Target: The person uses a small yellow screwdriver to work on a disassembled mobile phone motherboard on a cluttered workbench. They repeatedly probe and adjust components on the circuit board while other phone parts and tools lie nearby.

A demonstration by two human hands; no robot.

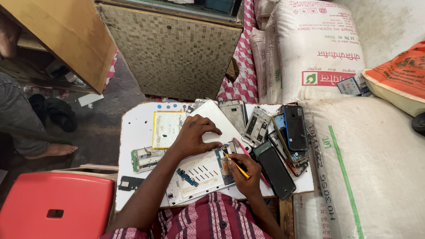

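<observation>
An opened white phone body point(199, 175) lies on the small white table point(137, 132), its circuit board point(223, 161) exposed at the right end. My left hand point(195, 135) presses down on the phone's upper edge, fingers spread over a white back cover point(217, 119). My right hand point(245, 175) grips a thin yellow-handled screwdriver point(237, 166), whose tip touches the circuit board. A red pen-like tool point(250, 157) lies just beside my right hand.
Several dismantled phones and frames point(287, 130) are piled on the table's right half; a yellow-edged panel point(166, 128) and green board point(144, 159) lie left. Large white sacks point(367, 168) stand right, a red stool point(55, 208) lower left, a tiled cabinet point(172, 53) behind, another person's foot point(55, 150) left.
</observation>
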